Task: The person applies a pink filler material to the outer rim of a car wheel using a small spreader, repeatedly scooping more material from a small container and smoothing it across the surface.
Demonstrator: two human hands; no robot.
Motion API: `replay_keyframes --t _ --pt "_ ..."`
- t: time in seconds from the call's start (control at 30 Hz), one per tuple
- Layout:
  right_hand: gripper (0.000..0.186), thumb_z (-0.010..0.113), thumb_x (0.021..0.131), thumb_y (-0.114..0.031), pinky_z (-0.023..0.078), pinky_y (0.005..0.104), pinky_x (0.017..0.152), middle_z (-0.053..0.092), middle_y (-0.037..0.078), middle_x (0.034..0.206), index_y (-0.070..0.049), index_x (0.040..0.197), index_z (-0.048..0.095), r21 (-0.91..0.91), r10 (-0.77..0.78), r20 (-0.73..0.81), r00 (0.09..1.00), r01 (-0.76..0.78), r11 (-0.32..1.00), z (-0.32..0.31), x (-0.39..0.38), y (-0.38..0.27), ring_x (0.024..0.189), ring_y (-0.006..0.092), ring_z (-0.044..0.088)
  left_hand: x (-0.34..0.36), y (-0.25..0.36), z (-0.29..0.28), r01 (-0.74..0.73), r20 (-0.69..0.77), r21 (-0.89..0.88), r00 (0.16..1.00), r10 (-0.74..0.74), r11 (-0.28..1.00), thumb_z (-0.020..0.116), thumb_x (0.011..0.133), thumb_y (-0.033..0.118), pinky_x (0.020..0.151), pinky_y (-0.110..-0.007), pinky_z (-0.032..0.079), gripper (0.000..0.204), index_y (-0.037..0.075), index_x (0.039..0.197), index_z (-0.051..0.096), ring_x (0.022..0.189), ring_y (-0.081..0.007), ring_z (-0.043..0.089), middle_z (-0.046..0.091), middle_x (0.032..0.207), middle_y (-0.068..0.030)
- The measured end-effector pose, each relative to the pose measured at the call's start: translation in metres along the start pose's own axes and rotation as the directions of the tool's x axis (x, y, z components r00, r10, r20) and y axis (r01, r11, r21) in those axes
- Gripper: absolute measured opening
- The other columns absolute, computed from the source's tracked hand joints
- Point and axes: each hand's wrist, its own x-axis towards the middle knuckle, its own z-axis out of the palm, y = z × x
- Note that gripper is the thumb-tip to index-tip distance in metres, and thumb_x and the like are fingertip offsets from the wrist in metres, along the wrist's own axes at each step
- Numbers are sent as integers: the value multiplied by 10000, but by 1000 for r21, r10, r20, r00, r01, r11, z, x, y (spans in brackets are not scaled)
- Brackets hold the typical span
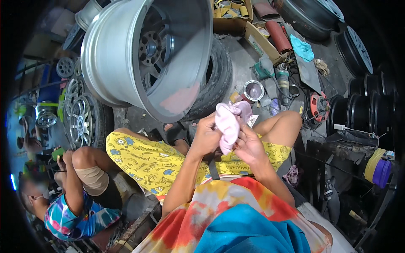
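A bunched pale pink cloth (228,126) is held up in front of me between both hands. My left hand (206,137) grips its left side with curled fingers. My right hand (249,145) closes on its right side, the fingertips partly hidden by the folds. Just beyond my hands, a large silver wheel rim (109,55) leans on a black tyre (221,80). A pinkish patch (180,101) shows on the rim's inner wall.
An open tin (254,90), a green power tool (265,67) and a grey-green grinder (283,82) lie beyond my right knee. Black rims (367,109) are stacked at the right. At the left, a co-worker (80,202) sits near more wheels (82,120).
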Motion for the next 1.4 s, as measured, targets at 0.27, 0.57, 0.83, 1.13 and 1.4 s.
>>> replay_keyframes --t 0.27,0.57,0.83,1.13,1.4 --pt "347 545 1094 -330 474 195 642 699 -12 1079 -107 1355 595 -73 -55 376 925 89 993 -20 10 -1 834 37 649 -4 34 0 -203 15 344 977 211 917 752 827 21 806 -304 532 215 -53 1028 738 913 -160 688 741 1037 -97" --pt "247 618 1063 -183 409 176 620 650 -58 896 -3 1198 719 -347 -388 332 860 494 797 18 -1 10 721 0 530 -5 36 11 -175 -254 211 940 227 962 706 912 46 704 -254 507 96 -39 954 726 784 -86 646 711 895 -19" --pt "266 602 1069 -203 376 183 578 601 -82 812 -41 1263 686 -98 -104 523 846 180 979 13 -5 0 671 -4 496 -9 26 -12 117 -81 -451 982 -171 885 609 957 51 732 -277 586 190 -36 1074 731 796 -116 714 760 935 -51" --pt "290 566 1086 -268 408 180 608 654 -66 975 -73 1290 630 -94 -106 425 899 160 983 13 -8 -5 758 8 558 -7 63 -3 -235 -46 343 963 266 909 718 833 -48 765 -268 530 176 -73 1006 734 874 -101 665 745 991 -59" --pt "174 624 1019 -49 527 243 831 756 59 1008 76 1091 721 -462 -525 443 727 687 561 27 -11 0 919 82 666 -8 48 -11 -127 -160 159 975 153 979 735 880 6 790 -284 542 160 -47 1031 744 888 -113 681 750 984 -51"
